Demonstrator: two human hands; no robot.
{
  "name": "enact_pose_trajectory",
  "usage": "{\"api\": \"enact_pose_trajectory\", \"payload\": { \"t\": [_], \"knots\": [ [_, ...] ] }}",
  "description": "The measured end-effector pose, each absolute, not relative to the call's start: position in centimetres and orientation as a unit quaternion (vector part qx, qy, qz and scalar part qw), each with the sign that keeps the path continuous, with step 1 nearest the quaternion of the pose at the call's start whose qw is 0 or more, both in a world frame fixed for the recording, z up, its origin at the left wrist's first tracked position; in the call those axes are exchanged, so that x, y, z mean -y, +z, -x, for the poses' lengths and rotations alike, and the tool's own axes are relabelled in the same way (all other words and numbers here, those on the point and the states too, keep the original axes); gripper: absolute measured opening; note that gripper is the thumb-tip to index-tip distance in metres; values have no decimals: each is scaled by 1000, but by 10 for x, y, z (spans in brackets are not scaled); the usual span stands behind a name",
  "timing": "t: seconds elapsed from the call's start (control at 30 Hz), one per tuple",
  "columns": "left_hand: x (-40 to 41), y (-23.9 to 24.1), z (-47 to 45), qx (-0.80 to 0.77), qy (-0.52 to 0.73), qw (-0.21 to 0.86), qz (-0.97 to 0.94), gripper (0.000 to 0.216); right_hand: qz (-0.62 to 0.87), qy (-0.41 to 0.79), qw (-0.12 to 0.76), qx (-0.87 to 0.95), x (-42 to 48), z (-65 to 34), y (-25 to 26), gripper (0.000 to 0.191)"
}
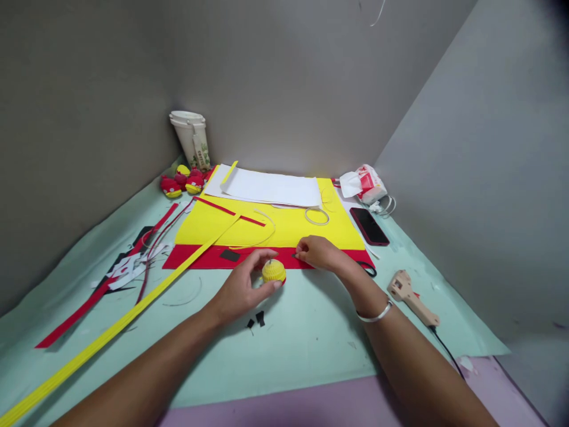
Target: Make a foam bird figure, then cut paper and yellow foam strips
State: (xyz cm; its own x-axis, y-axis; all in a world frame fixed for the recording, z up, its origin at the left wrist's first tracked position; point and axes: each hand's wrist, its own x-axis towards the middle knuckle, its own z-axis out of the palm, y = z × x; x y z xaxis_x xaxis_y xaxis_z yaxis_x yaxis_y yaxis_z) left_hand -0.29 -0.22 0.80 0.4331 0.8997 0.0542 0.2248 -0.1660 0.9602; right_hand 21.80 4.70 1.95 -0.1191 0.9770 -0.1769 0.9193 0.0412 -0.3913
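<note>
My left hand [243, 286] grips a small yellow ridged ball [273, 271] just above the pale green mat [311, 332]. My right hand [320, 252] rests on the near edge of the red sheet [195, 258], fingertips pinched on a tiny dark piece that is too small to make out. A silver bangle circles the right wrist. Two little black scraps [256, 320] lie on the mat below the left hand. A yellow corrugated sheet [284, 228] lies on the red sheet behind both hands.
A long yellow strip [111, 331] runs to the near left. Red, white and black offcuts [127, 267] lie left. A glue gun [411, 296] and a phone [368, 226] sit right. Behind are white paper [271, 187], a paper cup [191, 137], red bird figures [184, 182] and a crumpled wrapper [362, 184].
</note>
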Motion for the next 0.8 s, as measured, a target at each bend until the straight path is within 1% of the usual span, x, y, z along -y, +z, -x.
{"api": "enact_pose_trajectory", "payload": {
  "t": [0.23, 0.63, 0.8],
  "knots": [
    [-1, 0, 5, -429, 390, 505, -639, 51, 653, 209, 94, 722, -42, -220, 16, 7],
    [-4, 5, 6, -438, 425, 533, -586, 55, 626, 198, 191, 729, -26, -221, 7, 7],
    [-3, 11, 7, -457, 460, 522, -554, 51, 629, 200, 235, 714, -27, -226, -2, 8]
  ]
}}
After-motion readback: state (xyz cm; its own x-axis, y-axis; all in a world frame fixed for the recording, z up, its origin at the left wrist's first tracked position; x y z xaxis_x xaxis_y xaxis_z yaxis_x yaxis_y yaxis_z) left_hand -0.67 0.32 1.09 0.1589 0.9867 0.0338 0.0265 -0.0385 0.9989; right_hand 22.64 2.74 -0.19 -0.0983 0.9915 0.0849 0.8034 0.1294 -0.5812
